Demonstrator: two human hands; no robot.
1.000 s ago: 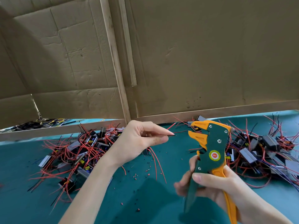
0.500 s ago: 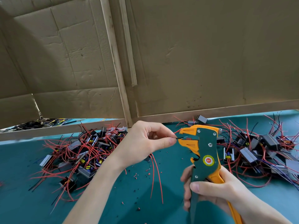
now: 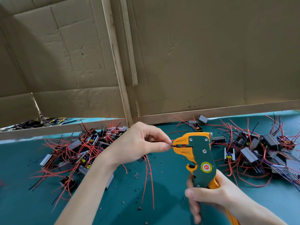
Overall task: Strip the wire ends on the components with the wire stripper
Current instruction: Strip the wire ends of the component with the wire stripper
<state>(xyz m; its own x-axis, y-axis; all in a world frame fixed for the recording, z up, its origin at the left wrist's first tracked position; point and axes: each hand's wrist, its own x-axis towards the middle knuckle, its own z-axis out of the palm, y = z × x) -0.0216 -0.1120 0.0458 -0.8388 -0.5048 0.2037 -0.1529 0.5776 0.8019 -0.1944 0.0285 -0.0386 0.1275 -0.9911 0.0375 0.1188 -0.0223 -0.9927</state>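
Left hand (image 3: 141, 143) pinches black wire end (image 3: 175, 145) between thumb and forefinger, with the tip seated in the mouth of the wire stripper (image 3: 200, 151), mid-scene above the tabletop (image 3: 170, 184). Right hand (image 3: 217, 195) is wrapped round the handles, fingers blurred. Red leads (image 3: 150, 176) dangle under the left hand. Component piles sit left (image 3: 78, 153) and right (image 3: 253, 151). Best bet for a clean strip: hold the wire straight and level in the slot, squeeze fully in one go, no sideways tug.
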